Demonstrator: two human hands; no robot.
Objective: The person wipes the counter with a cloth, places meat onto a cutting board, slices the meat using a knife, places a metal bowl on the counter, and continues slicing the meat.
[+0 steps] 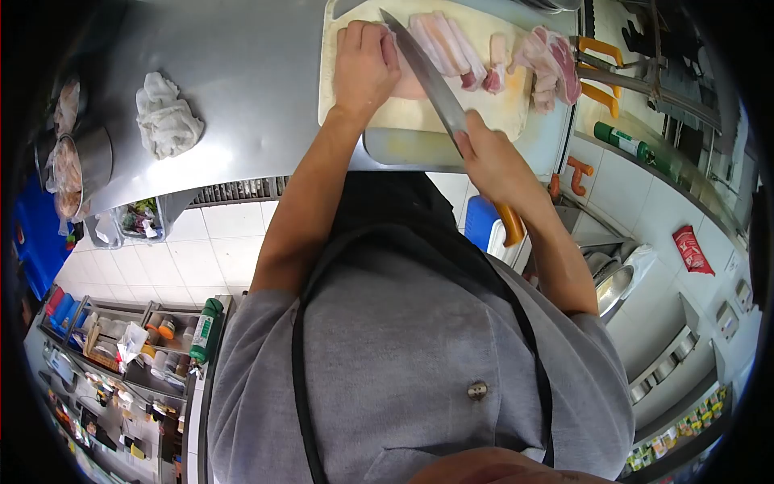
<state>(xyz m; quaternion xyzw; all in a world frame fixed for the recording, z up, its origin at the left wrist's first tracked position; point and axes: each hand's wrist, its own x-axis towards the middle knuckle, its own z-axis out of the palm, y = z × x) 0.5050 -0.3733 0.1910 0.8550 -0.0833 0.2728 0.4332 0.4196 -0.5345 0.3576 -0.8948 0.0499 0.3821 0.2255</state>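
Observation:
A pale slab of pork belly lies on the cream cutting board. My left hand rests on it with curled fingers, holding it down. In my right hand is a long kitchen knife, whose orange handle end shows below the wrist. The blade slants up and left along the slab's right edge, close to the left fingers; whether it is cutting in I cannot tell. Just right of the blade lie strips of pork belly and a small piece. A larger fatty piece sits at the board's right edge.
A crumpled white cloth lies on the steel counter. Metal containers with bagged food stand at the left. Orange-handled tools hang or rest beyond the counter's right edge. A green cylinder is farther right.

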